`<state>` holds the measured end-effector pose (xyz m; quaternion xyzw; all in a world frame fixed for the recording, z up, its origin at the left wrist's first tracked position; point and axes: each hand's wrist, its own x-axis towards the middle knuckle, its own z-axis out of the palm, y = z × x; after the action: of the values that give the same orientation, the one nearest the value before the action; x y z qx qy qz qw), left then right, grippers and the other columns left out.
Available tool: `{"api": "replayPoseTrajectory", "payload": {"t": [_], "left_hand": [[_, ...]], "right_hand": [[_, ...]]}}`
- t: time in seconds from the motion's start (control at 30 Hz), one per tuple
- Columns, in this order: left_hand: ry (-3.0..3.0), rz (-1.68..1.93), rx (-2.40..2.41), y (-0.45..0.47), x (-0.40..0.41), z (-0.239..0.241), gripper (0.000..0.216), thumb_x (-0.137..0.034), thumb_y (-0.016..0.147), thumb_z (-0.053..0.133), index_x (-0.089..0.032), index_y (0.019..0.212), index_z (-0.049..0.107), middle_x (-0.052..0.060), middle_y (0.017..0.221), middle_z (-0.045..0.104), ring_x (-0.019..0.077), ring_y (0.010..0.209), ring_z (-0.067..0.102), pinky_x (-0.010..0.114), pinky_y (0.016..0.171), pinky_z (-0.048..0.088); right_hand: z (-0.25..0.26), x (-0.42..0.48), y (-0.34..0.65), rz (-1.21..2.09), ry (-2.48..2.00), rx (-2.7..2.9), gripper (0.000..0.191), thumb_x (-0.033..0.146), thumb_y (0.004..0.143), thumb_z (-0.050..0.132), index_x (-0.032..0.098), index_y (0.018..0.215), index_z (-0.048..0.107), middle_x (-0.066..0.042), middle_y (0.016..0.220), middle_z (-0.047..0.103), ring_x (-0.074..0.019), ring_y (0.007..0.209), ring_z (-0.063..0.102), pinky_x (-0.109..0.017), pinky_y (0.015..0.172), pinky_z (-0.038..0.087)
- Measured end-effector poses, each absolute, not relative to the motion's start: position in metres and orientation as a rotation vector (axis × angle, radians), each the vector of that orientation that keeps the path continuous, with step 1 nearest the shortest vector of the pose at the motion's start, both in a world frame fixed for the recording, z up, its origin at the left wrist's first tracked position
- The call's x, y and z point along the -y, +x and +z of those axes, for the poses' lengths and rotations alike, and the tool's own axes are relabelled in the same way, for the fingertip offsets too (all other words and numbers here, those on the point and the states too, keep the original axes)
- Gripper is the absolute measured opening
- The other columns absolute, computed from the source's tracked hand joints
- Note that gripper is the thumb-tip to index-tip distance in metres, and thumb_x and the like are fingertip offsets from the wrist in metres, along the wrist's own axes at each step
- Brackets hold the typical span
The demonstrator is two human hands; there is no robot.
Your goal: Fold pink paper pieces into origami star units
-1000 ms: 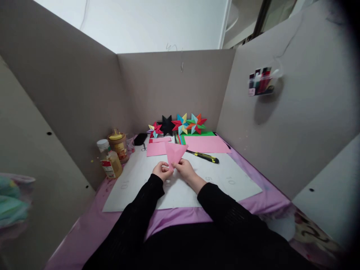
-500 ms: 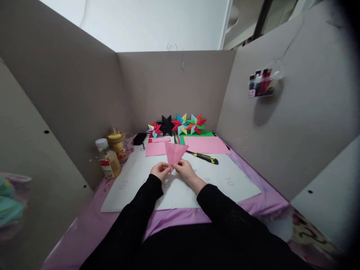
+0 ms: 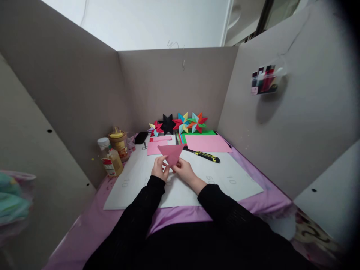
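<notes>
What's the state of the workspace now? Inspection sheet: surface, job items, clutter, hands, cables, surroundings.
Surface: white board marked with numbers, on a lilac cloth.
Job items: folded pink paper, narrow end toward the person.
Clutter: yellow-black cutter, scissors, bottle, yellow-topped jar; four paper stars along the back.
Hands: left hand touches the paper's left side, exact grip unclear; right hand grips its narrow end.
Cables: no power cable seen; a thin strand runs up the right panel.
Surroundings: grey panels left, back and right; a clear holder hangs on the right one.
</notes>
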<state>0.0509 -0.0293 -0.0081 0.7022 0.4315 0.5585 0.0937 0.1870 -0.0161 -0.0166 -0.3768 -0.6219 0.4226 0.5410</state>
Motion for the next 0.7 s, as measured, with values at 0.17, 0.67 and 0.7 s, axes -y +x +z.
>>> {"api": "replayPoseTrajectory", "payload": {"t": [0.17, 0.67, 0.7], "left_hand": [[2.082, 1.590, -1.397, 0.0483, 0.0274, -0.0083, 0.035, -0.016, 0.070, 0.054, -0.017, 0.105, 0.049, 0.007, 0.100, 0.043, 0.0097, 0.065, 0.049, 0.021, 0.051, 0.044], [2.079, 1.769, -1.608, 0.0438, 0.0205, -0.0130, 0.008, -0.026, 0.072, 0.060, -0.018, 0.069, 0.061, 0.002, 0.072, 0.053, 0.0131, 0.064, 0.051, 0.026, 0.062, 0.044], [2.090, 1.768, -1.597, 0.0441, 0.0208, -0.0124, 0.008, -0.026, 0.072, 0.060, -0.018, 0.069, 0.061, 0.001, 0.071, 0.054, 0.0127, 0.063, 0.051, 0.026, 0.061, 0.044]], "right_hand": [[-0.0182, 0.0165, 0.1903, 0.721, -1.031, 1.657, 0.016, 0.030, 0.071, 0.055, 0.017, 0.074, 0.063, -0.001, 0.064, 0.061, -0.0133, 0.058, 0.051, -0.024, 0.056, 0.039], [-0.0211, 0.0171, 0.1918, 0.397, -1.092, 1.825, 0.017, 0.022, 0.077, 0.046, 0.016, 0.071, 0.061, 0.000, 0.062, 0.059, -0.0112, 0.054, 0.047, -0.021, 0.054, 0.033], [-0.0215, 0.0169, 0.1922, 0.393, -1.095, 1.828, 0.017, 0.022, 0.077, 0.046, 0.016, 0.071, 0.061, 0.000, 0.061, 0.059, -0.0113, 0.054, 0.047, -0.021, 0.054, 0.033]]}}
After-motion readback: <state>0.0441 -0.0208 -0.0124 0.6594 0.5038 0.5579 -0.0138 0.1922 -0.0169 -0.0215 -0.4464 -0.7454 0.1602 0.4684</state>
